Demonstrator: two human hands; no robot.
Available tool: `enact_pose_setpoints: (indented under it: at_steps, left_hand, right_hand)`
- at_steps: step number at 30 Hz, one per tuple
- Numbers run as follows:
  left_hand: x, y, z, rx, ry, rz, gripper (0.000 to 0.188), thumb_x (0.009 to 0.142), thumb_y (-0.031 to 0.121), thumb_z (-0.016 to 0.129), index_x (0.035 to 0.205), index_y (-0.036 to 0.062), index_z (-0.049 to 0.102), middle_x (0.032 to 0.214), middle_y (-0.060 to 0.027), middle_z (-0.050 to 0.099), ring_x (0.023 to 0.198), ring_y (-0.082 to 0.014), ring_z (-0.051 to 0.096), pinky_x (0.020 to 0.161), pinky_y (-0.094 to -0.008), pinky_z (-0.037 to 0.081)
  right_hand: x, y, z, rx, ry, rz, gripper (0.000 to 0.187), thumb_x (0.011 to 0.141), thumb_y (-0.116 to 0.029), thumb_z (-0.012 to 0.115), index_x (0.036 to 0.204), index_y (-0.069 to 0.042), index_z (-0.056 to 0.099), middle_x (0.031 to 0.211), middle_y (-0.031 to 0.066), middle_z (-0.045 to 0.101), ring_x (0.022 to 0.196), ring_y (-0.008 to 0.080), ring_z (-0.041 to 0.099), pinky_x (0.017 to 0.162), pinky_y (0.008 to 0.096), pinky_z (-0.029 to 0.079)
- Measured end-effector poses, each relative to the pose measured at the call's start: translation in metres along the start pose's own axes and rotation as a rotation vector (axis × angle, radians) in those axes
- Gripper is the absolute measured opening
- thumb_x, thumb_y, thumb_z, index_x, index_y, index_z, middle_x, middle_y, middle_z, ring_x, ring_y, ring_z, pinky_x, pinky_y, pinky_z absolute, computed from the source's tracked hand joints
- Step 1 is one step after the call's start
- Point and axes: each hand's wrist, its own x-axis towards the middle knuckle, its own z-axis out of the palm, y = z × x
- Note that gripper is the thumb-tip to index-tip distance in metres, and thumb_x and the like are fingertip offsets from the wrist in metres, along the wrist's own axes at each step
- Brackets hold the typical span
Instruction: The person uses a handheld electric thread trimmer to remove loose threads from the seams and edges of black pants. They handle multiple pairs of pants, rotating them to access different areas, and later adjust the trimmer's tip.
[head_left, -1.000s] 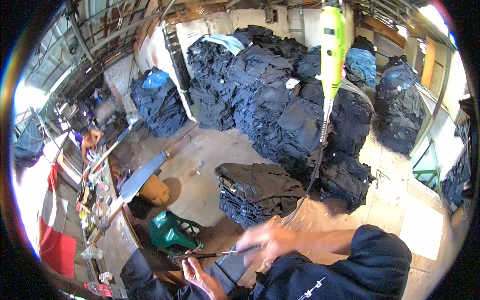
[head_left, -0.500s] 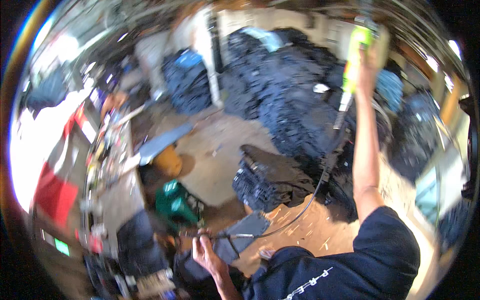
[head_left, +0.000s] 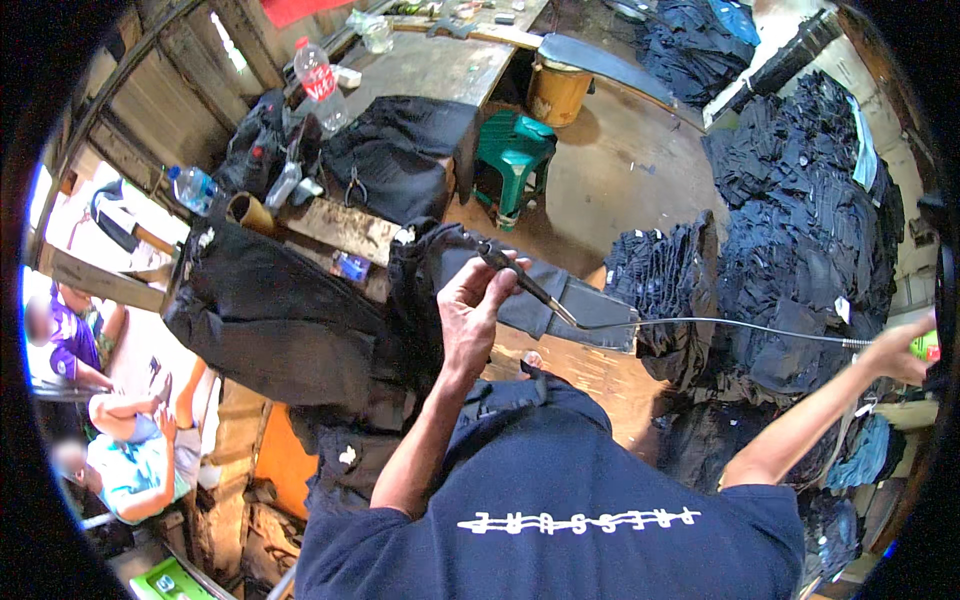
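Note:
My left hand (head_left: 470, 312) is closed around a slim black handpiece (head_left: 532, 288) with a metal collar, held in front of my chest. A thin flexible shaft (head_left: 715, 321) runs from the collar to the right, into my outstretched right hand (head_left: 896, 354). That hand grips a bright green rotary tool (head_left: 924, 346), mostly cut off at the right rim of the picture. Beyond the left hand, a black garment (head_left: 395, 145) is draped over the table corner. More black cloth (head_left: 280, 300) hangs to the left, beside my left arm.
Large piles of dark garments (head_left: 800, 220) fill the right side. A green plastic stool (head_left: 512, 160) and a yellow bucket (head_left: 560, 92) stand ahead. A clear bottle (head_left: 320, 85) rests on the table (head_left: 440, 70). Two people (head_left: 140, 455) sit at the lower left.
My view has turned toward the left. The green tool in my right hand has gone from the upper right to the right rim. The left hand has lifted the handpiece nearer.

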Motion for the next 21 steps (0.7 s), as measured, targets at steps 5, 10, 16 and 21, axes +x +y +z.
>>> enact_pose_setpoints:
  at_steps: [5,10,16,21]
  left_hand:
    - [-0.008,0.002,-0.002,0.004,0.023,0.005,0.032,0.109,0.021,0.07,0.132,-0.0016,0.07,0.122,-0.0147,0.079,0.112,-0.0183,0.073,0.101,-0.0358,0.059]
    - [-0.019,-0.003,-0.002,-0.007,-0.016,-0.05,0.033,0.108,0.02,0.071,0.134,-0.001,0.07,0.123,-0.0132,0.079,0.112,-0.0167,0.073,0.1,-0.0338,0.058]
    - [-0.027,-0.015,-0.002,0.135,0.134,-0.032,0.038,0.103,0.004,0.074,0.14,-0.0008,0.066,0.132,-0.0131,0.074,0.114,-0.0165,0.071,0.098,-0.033,0.061]
    - [-0.027,-0.018,-0.012,-0.058,0.061,-0.116,0.041,0.104,0.009,0.075,0.142,-0.0033,0.065,0.129,-0.017,0.075,0.109,-0.0185,0.074,0.096,-0.0352,0.064]
  right_hand:
    - [-0.19,-0.195,-0.075,0.753,-1.376,0.146,0.053,0.096,-0.034,0.083,0.136,-0.004,0.068,0.138,0.0163,0.071,0.132,0.031,0.066,0.114,0.0444,0.05]
    - [-0.285,-0.299,-0.145,1.443,-1.603,0.667,0.07,0.099,-0.032,0.082,0.157,-0.008,0.052,0.135,0.0166,0.074,0.114,0.0247,0.074,0.101,0.0381,0.056]
    - [-0.291,-0.283,-0.174,1.155,-1.86,0.824,0.042,0.109,-0.015,0.068,0.15,-0.007,0.06,0.096,0.0095,0.078,0.074,0.0093,0.064,0.067,0.0304,0.053]
    - [-0.284,-0.263,-0.187,1.113,-1.839,0.766,0.036,0.109,-0.012,0.065,0.145,-0.004,0.066,0.097,0.0101,0.077,0.079,0.0121,0.068,0.077,0.0304,0.056]
